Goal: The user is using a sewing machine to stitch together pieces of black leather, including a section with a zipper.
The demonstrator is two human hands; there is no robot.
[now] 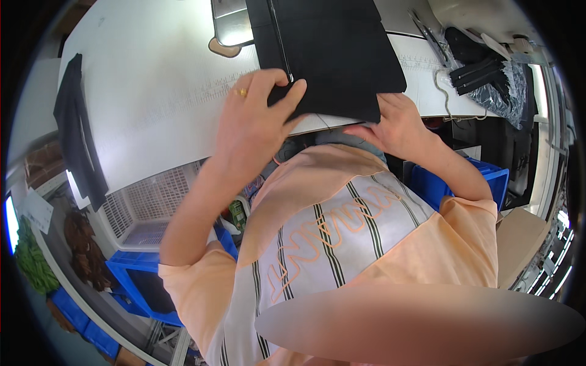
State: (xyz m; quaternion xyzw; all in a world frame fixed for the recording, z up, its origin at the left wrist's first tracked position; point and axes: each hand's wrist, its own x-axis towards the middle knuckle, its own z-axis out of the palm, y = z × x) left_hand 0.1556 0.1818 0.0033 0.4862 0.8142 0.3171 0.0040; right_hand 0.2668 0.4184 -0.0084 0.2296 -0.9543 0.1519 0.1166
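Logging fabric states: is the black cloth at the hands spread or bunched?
Spread: the cloth lies broad and mostly flat, left hand and right hand at its near edge.

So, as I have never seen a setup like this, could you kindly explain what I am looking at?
Certainly. There is no robot: these are a person's bare hands, in one picture from a wide fisheye camera worn on the head, looking down, so straight edges bend.

The white table carries a black cloth with a zip. The left hand is on the cloth by the zip's near end; the right hand is at its near right corner, though its exact hold is hard to see.

A dark strip lies at the table's left edge, and a clear bag with black pieces sits at the right.
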